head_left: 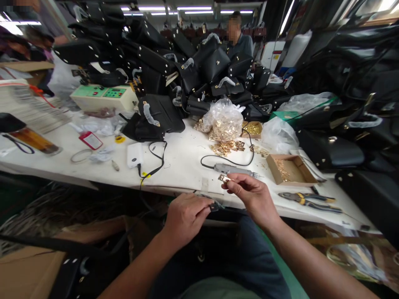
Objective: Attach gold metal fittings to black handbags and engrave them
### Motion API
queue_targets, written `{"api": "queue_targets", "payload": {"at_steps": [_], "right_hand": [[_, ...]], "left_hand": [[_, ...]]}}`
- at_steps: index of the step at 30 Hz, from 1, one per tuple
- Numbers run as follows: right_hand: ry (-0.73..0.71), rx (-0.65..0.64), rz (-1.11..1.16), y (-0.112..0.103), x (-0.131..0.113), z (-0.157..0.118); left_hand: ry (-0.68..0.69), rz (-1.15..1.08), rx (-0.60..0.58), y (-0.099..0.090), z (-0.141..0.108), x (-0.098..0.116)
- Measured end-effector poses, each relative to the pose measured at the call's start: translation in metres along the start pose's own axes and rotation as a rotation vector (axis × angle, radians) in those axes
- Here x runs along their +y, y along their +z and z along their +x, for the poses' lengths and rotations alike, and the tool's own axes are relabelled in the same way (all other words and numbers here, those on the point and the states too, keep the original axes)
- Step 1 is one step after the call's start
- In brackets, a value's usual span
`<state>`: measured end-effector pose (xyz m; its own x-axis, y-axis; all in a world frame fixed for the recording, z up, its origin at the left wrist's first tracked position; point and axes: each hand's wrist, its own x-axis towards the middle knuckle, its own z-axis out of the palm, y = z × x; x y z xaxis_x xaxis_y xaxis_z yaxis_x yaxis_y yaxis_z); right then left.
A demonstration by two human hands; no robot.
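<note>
My right hand [254,197] pinches a small gold metal clasp [223,178] between thumb and fingertips, just above the front edge of the white table. Lower and to its left, my left hand [187,216] is closed on a black piece [214,206] whose tip pokes out past the thumb; most of it is hidden by the fingers. Behind the right hand lies a grey electric screwdriver [233,169] with a black cord. Gold metal fittings [226,148] form a loose heap farther back, by a clear plastic bag [226,120] full of similar parts.
To the right are a cardboard tray [304,171] with small gold pieces and pliers [307,198]. A white power pack [134,155], a bottle [34,139] and a green-panelled machine [102,95] stand left. Black handbags [215,64] pile up behind; a person [240,41] is beyond.
</note>
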<state>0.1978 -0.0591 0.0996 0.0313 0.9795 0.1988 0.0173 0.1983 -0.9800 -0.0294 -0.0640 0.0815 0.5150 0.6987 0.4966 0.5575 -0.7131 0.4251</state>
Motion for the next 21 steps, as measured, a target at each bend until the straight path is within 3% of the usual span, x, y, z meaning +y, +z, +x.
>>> {"api": "queue_targets", "payload": {"at_steps": [2, 5, 13, 17, 21], "right_hand": [[0.21, -0.094, 0.187, 0.004, -0.002, -0.006], [0.294, -0.227, 0.244, 0.008, -0.005, -0.016], [0.014, -0.37, -0.153, 0.01, -0.014, -0.032], [-0.039, -0.306, -0.231, 0.008, -0.017, -0.031], [0.134, -0.215, -0.015, 0.008, -0.016, -0.036]], "left_hand": [[-0.041, -0.029, -0.043, -0.001, 0.0, 0.004], [-0.119, -0.086, -0.083, -0.002, -0.001, 0.009], [-0.27, -0.181, -0.091, 0.0, -0.011, 0.02], [-0.268, -0.19, -0.06, 0.0, -0.015, 0.023], [-0.151, -0.188, 0.013, 0.001, -0.023, 0.024]]}}
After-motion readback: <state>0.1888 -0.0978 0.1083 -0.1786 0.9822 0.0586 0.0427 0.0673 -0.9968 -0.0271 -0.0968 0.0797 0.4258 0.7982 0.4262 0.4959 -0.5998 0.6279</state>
